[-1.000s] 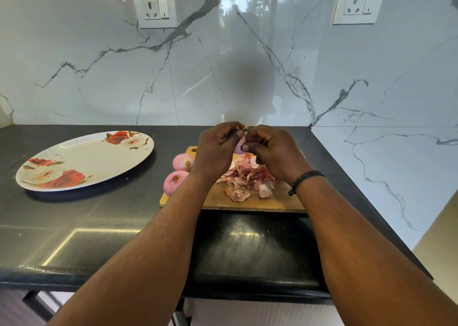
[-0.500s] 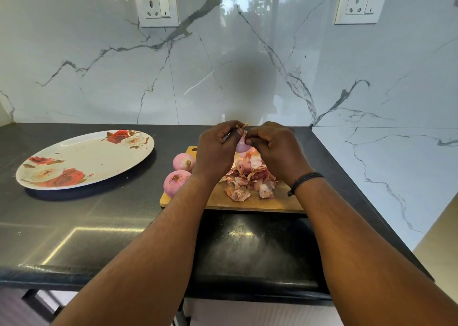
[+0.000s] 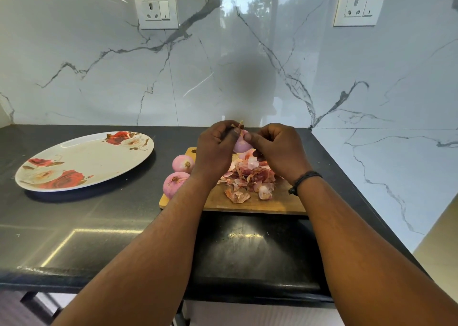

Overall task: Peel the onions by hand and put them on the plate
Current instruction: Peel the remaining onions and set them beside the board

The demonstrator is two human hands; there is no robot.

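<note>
The counter (image 3: 104, 226) is dark, polished stone that throws back glare. On it to the left lies the plate (image 3: 81, 149), a broad oval with a glossy white face and red rose prints, holding no onions yet. Right of it is the board (image 3: 277, 204), flat bare wood, its near edge just back from the counter front. Both hands hover above it. The left hand (image 3: 215, 152) curls round the onion (image 3: 241, 146), its thumb pinching a dry papery strip at the top; the right hand (image 3: 280, 149) grips the bulb from the other side, though how its fingers lie behind is hidden. The onion looks smooth, pale pink and nearly bare. Below sits the skin pile (image 3: 250, 177), thin, curled, brittle flakes, reddish brown. 2 peeled onions (image 3: 179, 174), round and slick, rest at the board's left edge.

Risks, as I judge them: the slick bulb could squirt out of the grip if the strip tears suddenly, and those 2 could roll off onto the counter if nudged.
</note>
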